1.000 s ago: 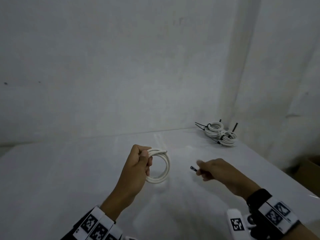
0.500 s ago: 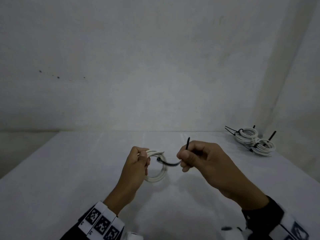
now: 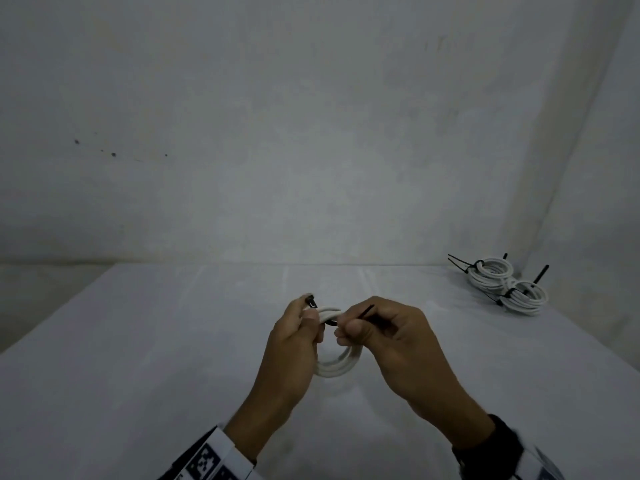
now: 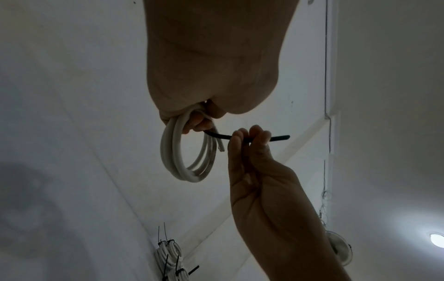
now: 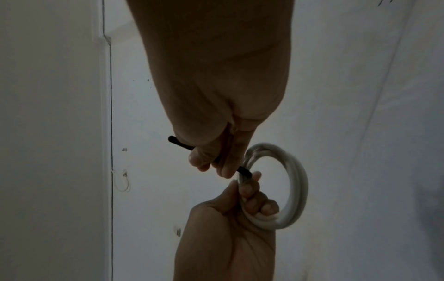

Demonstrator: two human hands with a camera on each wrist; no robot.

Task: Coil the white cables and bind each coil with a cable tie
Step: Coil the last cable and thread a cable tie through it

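My left hand (image 3: 300, 327) grips a white cable coil (image 3: 341, 365) above the white table (image 3: 138, 358), fingers curled through the loop (image 5: 291, 186). The coil (image 4: 185, 161) hangs below that hand. A black cable tie (image 4: 223, 136) passes under the coil's top strands; its head (image 3: 311, 301) sticks up by the left fingertips. My right hand (image 3: 360, 325) pinches the tie's tail (image 3: 363, 310) just right of the coil, the tail end (image 5: 179, 143) jutting past the thumb.
Two bound white coils (image 3: 505, 285) with black ties lie at the table's far right, near the wall corner; these bound coils (image 4: 171, 264) show again at the bottom of the left wrist view. A grey wall (image 3: 311, 133) stands behind the table.
The right hand brought the black tie from the right up to the coil and fed it under the top strands. The tie's head now stands at the left fingertips.
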